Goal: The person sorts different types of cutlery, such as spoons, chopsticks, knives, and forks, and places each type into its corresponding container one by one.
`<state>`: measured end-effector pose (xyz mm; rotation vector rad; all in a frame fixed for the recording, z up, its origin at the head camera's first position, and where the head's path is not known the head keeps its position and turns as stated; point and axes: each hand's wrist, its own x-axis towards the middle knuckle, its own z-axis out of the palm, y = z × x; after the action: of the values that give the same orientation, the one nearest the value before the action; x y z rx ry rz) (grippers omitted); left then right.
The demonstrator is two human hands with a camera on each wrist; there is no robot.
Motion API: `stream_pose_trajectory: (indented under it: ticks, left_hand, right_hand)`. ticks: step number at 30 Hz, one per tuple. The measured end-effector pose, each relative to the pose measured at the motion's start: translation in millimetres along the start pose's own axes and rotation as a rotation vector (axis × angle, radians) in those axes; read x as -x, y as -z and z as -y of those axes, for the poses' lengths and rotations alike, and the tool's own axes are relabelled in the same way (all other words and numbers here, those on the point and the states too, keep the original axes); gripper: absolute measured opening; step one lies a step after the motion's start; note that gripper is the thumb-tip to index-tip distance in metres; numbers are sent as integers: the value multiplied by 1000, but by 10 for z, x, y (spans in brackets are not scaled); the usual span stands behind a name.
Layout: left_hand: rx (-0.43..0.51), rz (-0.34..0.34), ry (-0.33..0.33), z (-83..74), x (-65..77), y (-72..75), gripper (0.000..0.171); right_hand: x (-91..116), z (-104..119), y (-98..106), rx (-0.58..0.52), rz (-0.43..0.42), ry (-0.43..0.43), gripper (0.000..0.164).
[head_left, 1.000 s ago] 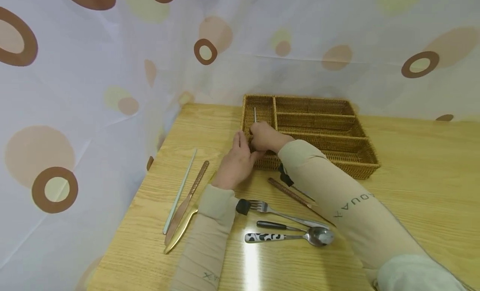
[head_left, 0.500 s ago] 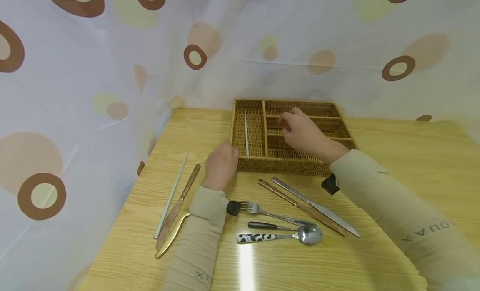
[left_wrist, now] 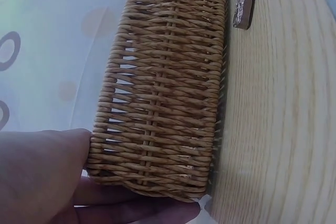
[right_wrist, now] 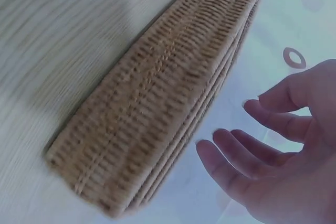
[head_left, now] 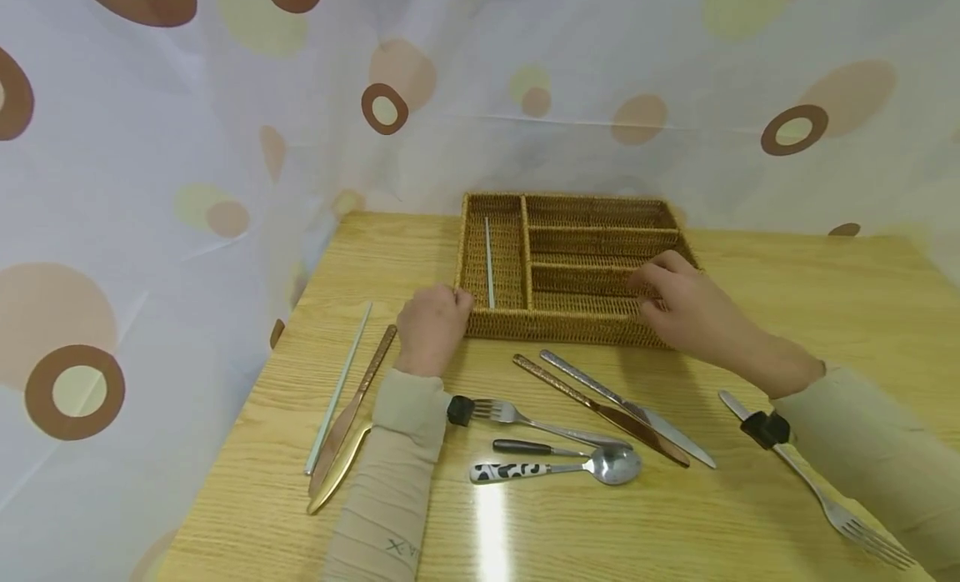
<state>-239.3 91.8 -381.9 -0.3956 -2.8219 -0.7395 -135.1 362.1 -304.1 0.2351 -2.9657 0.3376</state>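
A brown wicker cutlery tray [head_left: 577, 325] with compartments stands against the back of the table. In its left compartment lies one pale chopstick [head_left: 490, 265]. My left hand [head_left: 435, 328] grips the tray's front left corner; the left wrist view shows the thumb at the rim and the fingers round the side of the woven wall [left_wrist: 157, 87]. Over the tray's front right part hovers my right hand [head_left: 686, 311], its fingers loosely bent. In the right wrist view these fingers [right_wrist: 231, 153] hold nothing and stand apart from the wicker.
Left of my left arm lie another chopstick [head_left: 341, 382], a copper knife [head_left: 352, 415] and a gold knife [head_left: 341, 474]. In front are a fork [head_left: 547, 428], a cow-print spoon [head_left: 517, 472], a black-handled utensil [head_left: 525, 447], a copper knife [head_left: 600, 408] and a silver knife [head_left: 637, 411]. Another fork [head_left: 817, 490] lies right.
My right hand has left the chopstick in the left compartment and moved right across the tray, towards me. The right-hand fork has come into sight. My left hand now grips the corner.
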Motion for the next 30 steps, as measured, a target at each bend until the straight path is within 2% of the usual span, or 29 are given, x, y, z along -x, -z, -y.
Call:
stream_pose_trajectory:
  ticks: [5,10,15,19,24,27,30]
  left_hand:
    - [-38,21,17,-3,7,8,46]
    - [-14,77,30,-21,6,28,47]
    - [22,124,59,-40,4,47,47]
    - [8,113,55,-50,8,43,47]
    - [-24,89,55,-46,21,37,47]
    - [-28,101,63,-38,25,36,47]
    - [-21,130,84,-27,18,28,48]
  right_hand:
    - [200,-138,66,31,21,26,17]
    - [461,-369,120,51,75,8,15]
    - [740,-627,126,39,233,-77,16]
    - [983,-783,93,36,393,-141,20]
    - [1272,-903,37,-72,618,-196,26]
    - [1386,-932,-2,-78,673,-219,25]
    - [1451,-948,-47,-74,667,-211,25]
